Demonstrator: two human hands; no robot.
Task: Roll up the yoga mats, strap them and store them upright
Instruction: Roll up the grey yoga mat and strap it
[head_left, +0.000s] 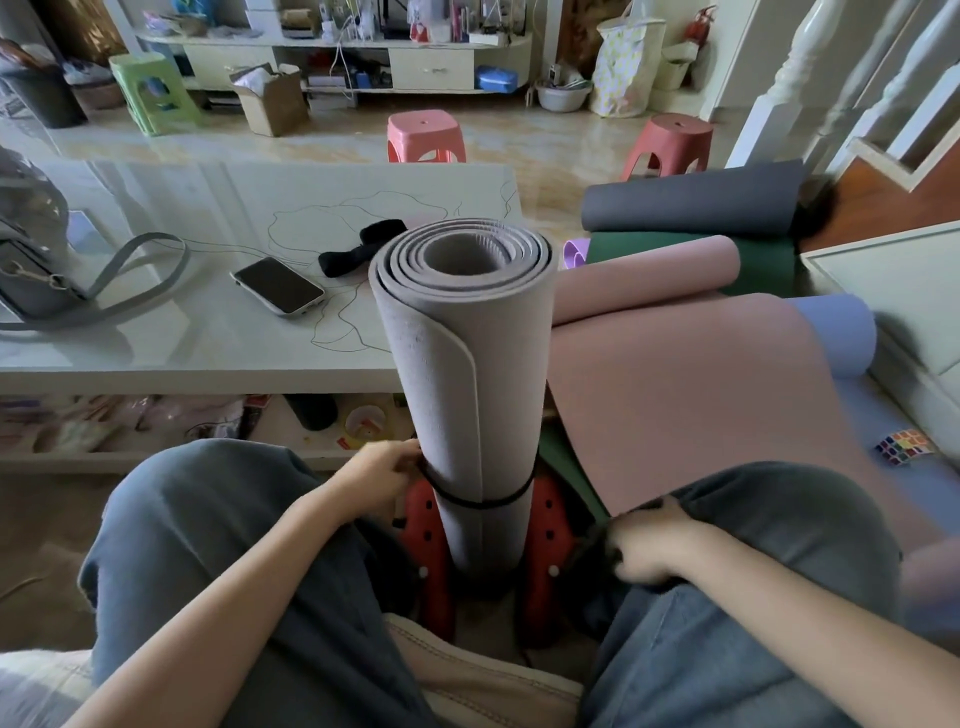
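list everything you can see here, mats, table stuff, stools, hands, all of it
rolled grey mat: 1, grey, upright between the knees
strap: 1, black, round the grey mat's lower part
spare strap: 1, black, on the table behind the mat
phone: 1, dark screen, on the table
table: 1, pale glossy, left
bag: 1, grey, table's left end
loose mats: several, dark grey, green, pink, lilac-blue, piled right
puzzle cube: 1, multicoloured, on the lilac-blue mat
stools: 2 pink, 1 green, on the far floor
cardboard box: 1, brown, far floor
left hand: pinches the strap at the mat's left side
right hand: curled fingers, on something dark by the right knee
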